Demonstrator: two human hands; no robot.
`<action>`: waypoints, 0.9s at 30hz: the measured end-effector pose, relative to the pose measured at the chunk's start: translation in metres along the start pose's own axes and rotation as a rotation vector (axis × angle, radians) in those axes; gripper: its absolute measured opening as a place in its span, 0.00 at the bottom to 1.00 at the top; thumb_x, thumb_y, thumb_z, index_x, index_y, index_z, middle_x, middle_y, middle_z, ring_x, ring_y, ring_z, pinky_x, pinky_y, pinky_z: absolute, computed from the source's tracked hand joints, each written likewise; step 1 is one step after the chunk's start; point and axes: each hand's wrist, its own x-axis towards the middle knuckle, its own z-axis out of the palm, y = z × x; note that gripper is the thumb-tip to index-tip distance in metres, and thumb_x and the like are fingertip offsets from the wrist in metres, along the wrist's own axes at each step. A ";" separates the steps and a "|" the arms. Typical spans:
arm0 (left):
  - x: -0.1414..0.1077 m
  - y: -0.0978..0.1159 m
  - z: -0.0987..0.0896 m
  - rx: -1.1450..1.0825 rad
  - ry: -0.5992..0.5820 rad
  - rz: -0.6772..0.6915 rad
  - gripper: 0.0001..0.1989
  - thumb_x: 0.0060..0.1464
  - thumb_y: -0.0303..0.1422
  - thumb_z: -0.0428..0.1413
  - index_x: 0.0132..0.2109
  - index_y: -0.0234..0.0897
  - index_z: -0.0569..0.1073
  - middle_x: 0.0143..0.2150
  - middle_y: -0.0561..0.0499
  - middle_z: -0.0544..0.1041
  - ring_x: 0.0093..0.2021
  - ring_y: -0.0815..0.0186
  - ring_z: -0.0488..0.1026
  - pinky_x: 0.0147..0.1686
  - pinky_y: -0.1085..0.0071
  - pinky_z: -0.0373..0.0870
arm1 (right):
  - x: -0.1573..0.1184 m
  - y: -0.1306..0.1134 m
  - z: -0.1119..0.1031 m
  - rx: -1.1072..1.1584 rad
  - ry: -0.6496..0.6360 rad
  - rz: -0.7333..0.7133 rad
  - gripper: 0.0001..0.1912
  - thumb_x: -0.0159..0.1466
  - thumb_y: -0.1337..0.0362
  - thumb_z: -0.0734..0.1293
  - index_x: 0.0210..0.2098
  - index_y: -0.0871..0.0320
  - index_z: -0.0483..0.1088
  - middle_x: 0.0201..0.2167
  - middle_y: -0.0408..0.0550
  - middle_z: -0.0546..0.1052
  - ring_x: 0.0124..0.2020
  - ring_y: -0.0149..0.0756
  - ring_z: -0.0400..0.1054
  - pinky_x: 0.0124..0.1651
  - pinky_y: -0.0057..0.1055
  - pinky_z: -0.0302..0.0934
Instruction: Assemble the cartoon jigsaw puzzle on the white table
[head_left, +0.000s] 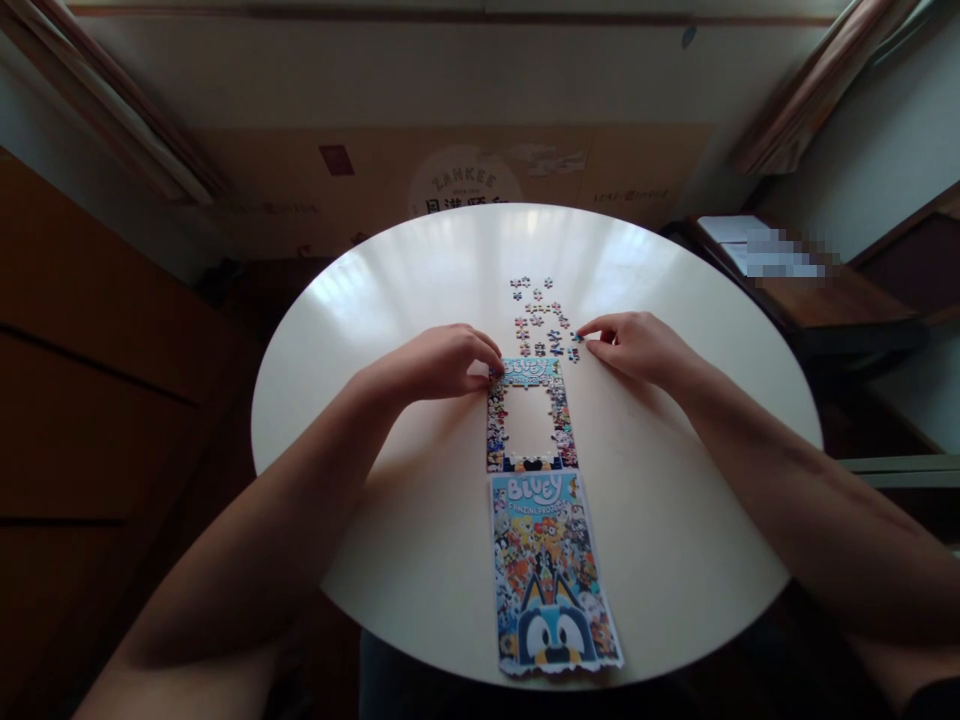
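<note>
Puzzle point(564, 420) with open middle, both hands at its far end

Round white table point(390, 560); puzzle lies flat, a little right of centre. Border joined on all four sides; bare tabletop shows through the gap. Title lettering on blue along the far edge, crowded small figures down left and right, dark and blue patches at the near edge.

Left hand point(450, 362): half curled, at the puzzle's far left corner, fingertips touching. Thumb and fingers parted; cannot tell whether it grips the corner or only rests there.

Right hand point(636, 345): right of the loose pieces point(536, 320), forefinger extended, thumb slightly apart from it. Forefinger tip at a small blue piece point(576, 338); cannot tell whether pinched or merely touched.

Loose pieces scattered beyond the puzzle, mostly separate, a few close together.

Sheet point(551, 570) just on the near side of the puzzle: "Bluey" title at its far end, large blue dog face at the near end, near edge ragged.

Far right: wooden desk point(806, 300) with papers point(724, 230). Beyond the table, a tan board point(270, 165) lettered "ZANKEE"; curtains point(817, 95) left and right.
</note>
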 end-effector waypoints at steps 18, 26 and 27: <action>-0.001 -0.004 -0.002 -0.034 0.016 -0.064 0.14 0.54 0.32 0.59 0.48 0.43 0.81 0.47 0.48 0.82 0.47 0.60 0.77 0.50 0.63 0.72 | 0.000 -0.006 -0.003 0.005 -0.053 0.022 0.17 0.63 0.59 0.65 0.49 0.51 0.79 0.35 0.48 0.81 0.35 0.41 0.72 0.37 0.38 0.62; 0.002 -0.005 -0.001 -0.061 0.086 -0.117 0.13 0.56 0.33 0.57 0.46 0.40 0.82 0.43 0.47 0.83 0.41 0.63 0.78 0.42 0.67 0.74 | 0.000 -0.005 -0.005 0.016 -0.054 0.019 0.14 0.62 0.59 0.65 0.45 0.51 0.80 0.34 0.48 0.81 0.33 0.40 0.71 0.36 0.38 0.62; 0.002 -0.005 -0.001 -0.048 0.092 -0.128 0.12 0.56 0.33 0.57 0.45 0.40 0.82 0.43 0.47 0.83 0.41 0.63 0.78 0.41 0.67 0.74 | 0.000 -0.005 -0.005 0.016 -0.051 0.021 0.14 0.62 0.59 0.65 0.44 0.51 0.80 0.34 0.48 0.81 0.33 0.40 0.71 0.36 0.38 0.61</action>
